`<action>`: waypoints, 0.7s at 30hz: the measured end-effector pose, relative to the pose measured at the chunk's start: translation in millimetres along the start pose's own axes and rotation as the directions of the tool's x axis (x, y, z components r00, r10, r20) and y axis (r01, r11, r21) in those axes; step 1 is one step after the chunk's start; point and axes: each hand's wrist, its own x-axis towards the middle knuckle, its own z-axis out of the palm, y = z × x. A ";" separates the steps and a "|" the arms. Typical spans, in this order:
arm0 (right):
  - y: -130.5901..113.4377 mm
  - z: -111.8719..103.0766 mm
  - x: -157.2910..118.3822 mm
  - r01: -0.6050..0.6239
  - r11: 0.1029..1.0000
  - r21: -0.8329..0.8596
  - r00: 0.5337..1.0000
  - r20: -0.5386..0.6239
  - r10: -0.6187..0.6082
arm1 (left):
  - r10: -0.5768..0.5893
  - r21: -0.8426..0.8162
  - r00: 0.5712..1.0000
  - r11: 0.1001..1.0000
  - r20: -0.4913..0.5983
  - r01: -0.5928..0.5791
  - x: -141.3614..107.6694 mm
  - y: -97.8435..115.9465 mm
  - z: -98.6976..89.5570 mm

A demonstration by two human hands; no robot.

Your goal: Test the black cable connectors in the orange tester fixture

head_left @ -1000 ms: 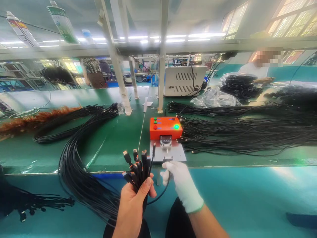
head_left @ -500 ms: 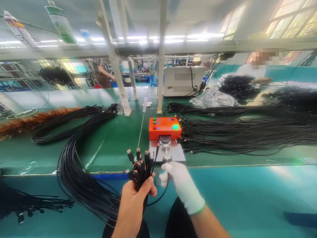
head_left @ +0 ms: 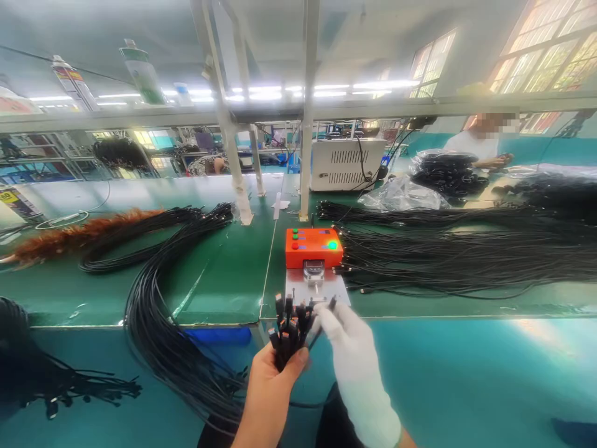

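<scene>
My bare left hand (head_left: 275,389) is closed around a bunch of black cables (head_left: 288,330), their plugs pointing up and several showing orange inside. Right beside it, my white-gloved right hand (head_left: 357,364) pinches a single black cable (head_left: 333,303) just below its plug, at the edge of the bunch. Both hands are in front of an orange box (head_left: 313,255) with small buttons and a lit green lamp. A metal plate (head_left: 297,278) with a small gauge (head_left: 313,272) extends from the box toward me; the gloved fingers partly cover its near edge.
A long cable bundle (head_left: 149,311) hangs over the table edge on the left. More black cables (head_left: 443,255) lie spread to the right. Behind stand shelf posts (head_left: 305,124) and a white vented case (head_left: 347,163). A person (head_left: 476,146) is at the far right.
My right hand has come back from the metal plate and now holds a cable beside the bunch. The left hand has shifted right, closer to it. The view has tilted slightly.
</scene>
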 end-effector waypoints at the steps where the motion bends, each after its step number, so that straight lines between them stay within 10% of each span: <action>1: 5.8 -0.2 0.9 -0.039 0.998 0.057 0.999 0.007 0.038 | 0.005 -0.009 0.999 1.000 -0.053 -0.006 0.2 0.3 -1.6; 7: 57.2 -11.2 17.0 -0.286 0.869 0.404 0.925 0.353 0.140 | 0.034 -0.084 0.996 0.996 -0.083 -0.041 0.8 16.4 -11.7; 21: 74.4 -6.7 38.3 -0.363 0.792 0.490 0.909 0.374 0.185 | -0.013 -0.049 0.999 0.999 -0.053 0.010 -2.5 22.9 -3.1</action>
